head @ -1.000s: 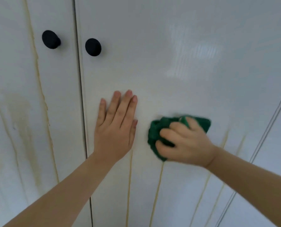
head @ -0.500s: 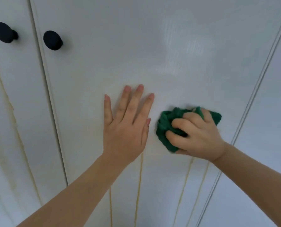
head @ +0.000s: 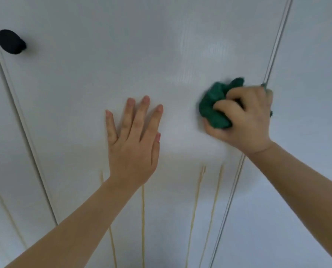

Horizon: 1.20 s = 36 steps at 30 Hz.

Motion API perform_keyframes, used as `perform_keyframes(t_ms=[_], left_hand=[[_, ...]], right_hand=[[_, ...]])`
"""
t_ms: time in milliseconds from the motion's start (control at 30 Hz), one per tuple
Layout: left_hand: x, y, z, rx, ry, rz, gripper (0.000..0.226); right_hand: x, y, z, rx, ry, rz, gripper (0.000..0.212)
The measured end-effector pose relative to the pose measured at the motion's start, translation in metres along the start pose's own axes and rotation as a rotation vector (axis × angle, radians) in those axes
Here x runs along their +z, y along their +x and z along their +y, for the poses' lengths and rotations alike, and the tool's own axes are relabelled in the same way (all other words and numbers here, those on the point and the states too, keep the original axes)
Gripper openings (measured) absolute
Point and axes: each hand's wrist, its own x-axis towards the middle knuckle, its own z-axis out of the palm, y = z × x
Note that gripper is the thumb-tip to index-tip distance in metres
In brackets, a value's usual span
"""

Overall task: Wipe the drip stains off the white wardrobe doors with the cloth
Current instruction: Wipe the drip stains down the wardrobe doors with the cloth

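A white wardrobe door (head: 122, 55) fills the view. My right hand (head: 244, 120) grips a bunched green cloth (head: 213, 107) and presses it on the door close to the door's right edge. My left hand (head: 134, 144) lies flat on the same door, fingers straight and spread, a hand's width left of the cloth. Several thin yellow drip stains (head: 195, 206) run down the door below both hands. The door surface above the hands looks free of streaks.
A black round knob (head: 10, 41) sits at the upper left of this door. The gap to the left door (head: 22, 117) runs diagonally at the left, and that door carries a faint streak. Another seam (head: 273, 55) bounds the door at the right.
My right hand has carried the cloth up and to the right, toward the door's right seam. The view has swung right, so one knob left the frame. My left hand stays flat on the door.
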Motion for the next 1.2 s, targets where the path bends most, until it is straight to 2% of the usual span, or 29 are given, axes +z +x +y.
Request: perform_keyframes(t_ms=[67,133,167,300,367,433,533,567,633,700,767,867,967,1033,1067,1200], left_hand=[[0.002,0.000,0.003,-0.019,0.004,-0.008,0.046],[0.003,-0.003,0.009,-0.037,0.024,-0.036,0.051],[0.003,-0.004,0.012,-0.047,0.040,-0.049,0.054],[0.003,-0.012,0.027,-0.093,0.045,-0.092,0.060],[0.003,-0.019,0.036,-0.088,0.041,-0.112,0.061],[0.004,-0.028,0.043,-0.076,0.038,-0.135,0.061],[0.008,-0.037,0.045,-0.072,0.062,-0.140,0.062],[0.009,-0.039,0.045,-0.071,0.065,-0.139,0.062],[0.013,-0.040,0.044,-0.067,0.064,-0.132,0.063],[0.014,-0.039,0.044,-0.072,0.054,-0.136,0.063],[0.014,-0.040,0.044,-0.079,0.048,-0.127,0.063],[0.013,-0.040,0.045,-0.081,0.045,-0.119,0.063],[0.013,-0.039,0.046,-0.085,0.053,-0.110,0.063],[0.013,-0.040,0.045,-0.086,0.059,-0.111,0.063],[0.013,-0.041,0.045,-0.083,0.062,-0.109,0.063],[0.014,-0.041,0.042,-0.086,0.055,-0.116,0.063]], right_hand=[[0.007,0.023,0.014,0.270,-0.044,0.097,0.024],[0.006,0.007,-0.002,0.367,-0.071,0.150,0.024],[0.004,-0.014,-0.017,0.343,-0.061,0.128,0.023],[-0.019,-0.094,-0.062,0.114,-0.029,-0.151,0.027],[-0.019,-0.086,-0.057,0.101,-0.029,-0.159,0.029],[-0.013,-0.053,-0.043,0.217,-0.067,-0.070,0.025],[0.001,-0.016,-0.027,0.531,-0.090,0.096,0.024],[0.002,-0.019,-0.035,0.569,-0.103,0.122,0.023],[0.001,-0.055,-0.062,0.501,-0.090,0.074,0.021],[-0.010,-0.100,-0.088,0.366,-0.061,-0.081,0.026],[-0.020,-0.124,-0.103,0.303,-0.061,-0.165,0.033],[-0.016,-0.099,-0.097,0.378,-0.055,-0.106,0.027],[-0.001,-0.049,-0.073,0.585,-0.081,0.051,0.022],[0.003,-0.048,-0.077,0.668,-0.108,0.100,0.021],[0.001,-0.062,-0.087,0.660,-0.110,0.075,0.023],[-0.026,-0.137,-0.130,0.566,-0.062,-0.201,0.033]])
